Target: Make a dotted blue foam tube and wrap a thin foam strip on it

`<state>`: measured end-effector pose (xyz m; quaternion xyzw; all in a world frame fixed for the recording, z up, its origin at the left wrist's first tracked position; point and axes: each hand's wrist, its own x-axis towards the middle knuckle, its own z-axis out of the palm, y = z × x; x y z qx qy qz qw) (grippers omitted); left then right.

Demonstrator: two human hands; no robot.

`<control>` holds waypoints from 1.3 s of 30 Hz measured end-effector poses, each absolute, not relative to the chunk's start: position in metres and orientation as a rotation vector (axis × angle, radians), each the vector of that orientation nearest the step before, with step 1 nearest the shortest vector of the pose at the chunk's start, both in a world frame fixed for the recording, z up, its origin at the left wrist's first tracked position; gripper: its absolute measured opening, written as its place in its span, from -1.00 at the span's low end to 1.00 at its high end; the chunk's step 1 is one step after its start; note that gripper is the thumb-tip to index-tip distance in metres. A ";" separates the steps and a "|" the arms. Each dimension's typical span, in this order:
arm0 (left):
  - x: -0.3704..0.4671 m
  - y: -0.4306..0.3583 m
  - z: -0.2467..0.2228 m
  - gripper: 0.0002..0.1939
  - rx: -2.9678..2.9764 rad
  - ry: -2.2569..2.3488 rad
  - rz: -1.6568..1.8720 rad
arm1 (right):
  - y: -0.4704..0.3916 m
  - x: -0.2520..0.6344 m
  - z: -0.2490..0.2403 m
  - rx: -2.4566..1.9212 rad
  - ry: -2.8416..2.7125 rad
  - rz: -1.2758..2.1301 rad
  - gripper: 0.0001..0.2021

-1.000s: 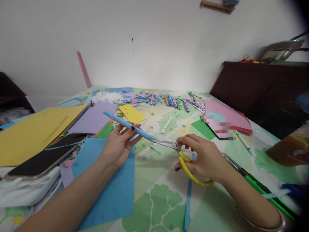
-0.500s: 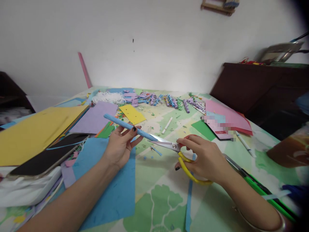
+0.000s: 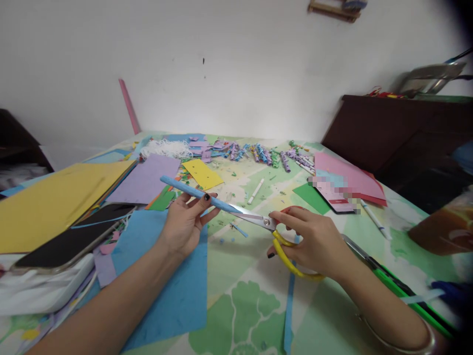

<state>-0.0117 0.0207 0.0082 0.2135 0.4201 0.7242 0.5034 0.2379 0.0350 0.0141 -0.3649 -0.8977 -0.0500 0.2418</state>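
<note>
Scissors with silver blades and yellow and red handles (image 3: 266,223) sit just right of the frame's centre, gripped by our right hand (image 3: 314,237), whose fingers are clamped around the handles. Our left hand (image 3: 185,221), near the centre, pinches a long, narrow blue paper roll (image 3: 180,186) between thumb and fingers. We hold the roll at a slant, its left end higher, and its right end touches the blades; how far the blades stand open we cannot tell. Our two hands are apart, with roll and scissors bridging the gap between them.

Below our left forearm we see a large blue paper sheet (image 3: 173,305). Under our right hand, a thin blue paper strip (image 3: 288,315) runs to the bottom edge of the frame, and a small blue paper scrap (image 3: 239,230) lies just below the roll's right end. All this rests over a green, white and yellow patterned tablecloth (image 3: 240,271).

At left we have a large yellow paper sheet (image 3: 62,202) and a black-screened phone (image 3: 74,241). Toward the upper middle of the table lie a tangled heap of white string (image 3: 166,149), a small yellow paper rectangle (image 3: 203,174) and a cluster of purple, blue and green curled paper pieces (image 3: 262,154). A slim white marker (image 3: 255,191) lies beyond the scissors. At right are a pink paper sheet (image 3: 349,177) and, beside our right forearm, a green and black cutter knife (image 3: 399,291).
</note>
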 end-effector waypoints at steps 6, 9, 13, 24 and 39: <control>-0.013 0.020 0.008 -0.84 0.506 1.014 1.726 | 0.035 0.238 0.015 -0.971 -2.481 -0.140 -0.51; -0.013 0.021 0.008 -0.85 0.504 1.017 1.719 | 0.036 0.238 0.013 -0.943 -2.485 -0.120 -0.54; -0.011 0.021 0.010 -0.84 0.472 1.030 1.719 | 0.037 0.239 0.011 -0.901 -2.468 -0.115 -0.54; -0.012 0.021 0.010 -0.83 0.484 1.052 1.715 | 0.038 0.240 0.009 -0.908 -2.464 -0.201 -0.60; -0.010 0.016 0.004 -0.78 0.692 0.997 1.632 | 0.032 0.232 0.013 -1.056 -2.494 -0.118 -0.52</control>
